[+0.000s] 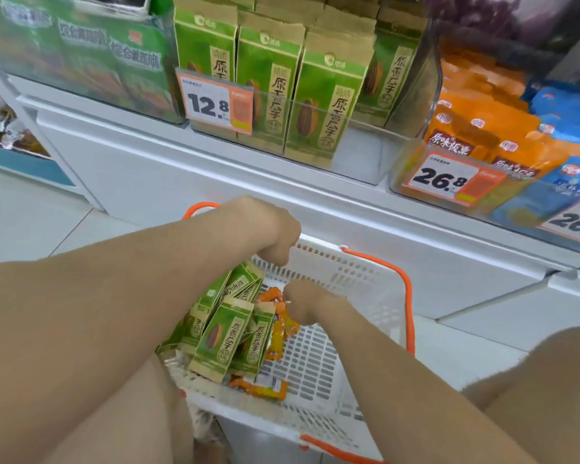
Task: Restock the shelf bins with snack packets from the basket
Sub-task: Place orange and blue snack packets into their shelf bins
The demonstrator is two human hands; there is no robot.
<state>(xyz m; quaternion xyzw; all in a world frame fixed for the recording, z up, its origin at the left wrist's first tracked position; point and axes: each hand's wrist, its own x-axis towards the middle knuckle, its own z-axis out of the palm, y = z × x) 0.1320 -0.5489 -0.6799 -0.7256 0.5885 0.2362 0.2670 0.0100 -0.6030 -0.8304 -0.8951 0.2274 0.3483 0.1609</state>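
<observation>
basket (345, 279) below hands | left hand (275, 234) above green packets (220, 333) | right hand (302, 304) at orange packets (278, 326)

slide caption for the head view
Both hands reach into a white basket of green and orange snack packets.

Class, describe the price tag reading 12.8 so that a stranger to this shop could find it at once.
Start at the white shelf above the basket. Find the clear bin of green seed packets standing upright. The 12.8 tag hangs on its front left corner; unlike the 26.8 tag, it fronts green packets, not orange.
</observation>
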